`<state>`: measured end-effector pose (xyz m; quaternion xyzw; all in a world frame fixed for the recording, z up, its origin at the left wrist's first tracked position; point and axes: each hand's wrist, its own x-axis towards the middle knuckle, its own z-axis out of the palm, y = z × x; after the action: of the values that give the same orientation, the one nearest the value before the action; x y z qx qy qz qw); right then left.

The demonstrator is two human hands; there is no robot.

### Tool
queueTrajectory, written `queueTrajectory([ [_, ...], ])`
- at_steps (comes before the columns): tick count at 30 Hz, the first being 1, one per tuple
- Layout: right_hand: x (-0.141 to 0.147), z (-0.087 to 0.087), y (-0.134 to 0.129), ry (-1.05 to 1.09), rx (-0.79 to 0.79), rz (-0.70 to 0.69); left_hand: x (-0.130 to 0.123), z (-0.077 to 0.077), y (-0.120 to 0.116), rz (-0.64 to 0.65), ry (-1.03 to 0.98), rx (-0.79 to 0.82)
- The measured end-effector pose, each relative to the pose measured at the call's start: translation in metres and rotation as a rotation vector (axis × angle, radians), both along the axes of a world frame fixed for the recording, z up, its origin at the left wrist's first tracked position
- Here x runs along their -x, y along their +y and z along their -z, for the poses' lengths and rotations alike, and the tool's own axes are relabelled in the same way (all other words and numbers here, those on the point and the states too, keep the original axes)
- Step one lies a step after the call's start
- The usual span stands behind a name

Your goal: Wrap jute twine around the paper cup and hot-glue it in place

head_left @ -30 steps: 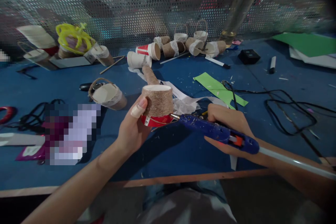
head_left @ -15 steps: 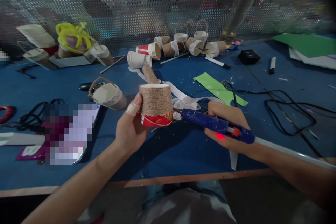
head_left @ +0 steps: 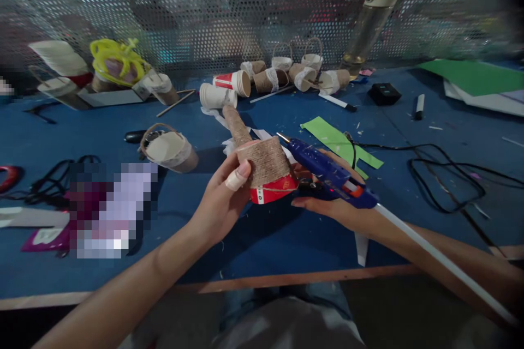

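My left hand (head_left: 223,196) grips a red paper cup (head_left: 273,190) whose upper part is wound with brown twine (head_left: 268,161). A bandage wraps the thumb. In my right hand (head_left: 327,207) is a blue glue gun (head_left: 323,166) with a long white glue stick (head_left: 438,262) in its back end. Its metal nozzle points up and left, just past the cup's right rim and apart from the wound twine. Some right fingers reach close to the cup's right side; whether they touch it is hard to see. A roll of twine (head_left: 236,122) lies behind the cup.
A twine-covered basket with a handle (head_left: 172,150) stands left of the cup. Several small baskets (head_left: 303,73) and paper cups (head_left: 216,95) sit by the perforated metal screen (head_left: 196,11). Green paper (head_left: 333,139), a black cord (head_left: 446,174) and a water bottle (head_left: 368,22) are on the right.
My left hand has moved right and tilted the cup. The glue gun has swung so its nozzle is higher and no longer at the cup's side, and my right fingers are nearer the cup.
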<state>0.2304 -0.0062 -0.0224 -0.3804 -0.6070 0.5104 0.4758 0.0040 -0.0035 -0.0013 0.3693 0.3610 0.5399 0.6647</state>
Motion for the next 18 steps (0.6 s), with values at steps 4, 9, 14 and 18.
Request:
queueTrajectory([
  [4, 0.004, 0.001, 0.001, 0.029, 0.045, 0.004, -0.001, 0.001, 0.000, 0.046, 0.012, -0.001],
  [9, 0.000, -0.003, 0.002, -0.056, 0.042, 0.057, 0.001, 0.003, 0.001, 0.036, 0.024, -0.021],
  [14, -0.010, -0.009, 0.006, -0.242, -0.053, 0.107, 0.006, 0.003, 0.004, 0.008, 0.051, -0.016],
  [18, -0.011, -0.016, 0.003, -0.219, -0.050, 0.072, 0.007, 0.003, 0.006, -0.033, 0.059, -0.032],
])
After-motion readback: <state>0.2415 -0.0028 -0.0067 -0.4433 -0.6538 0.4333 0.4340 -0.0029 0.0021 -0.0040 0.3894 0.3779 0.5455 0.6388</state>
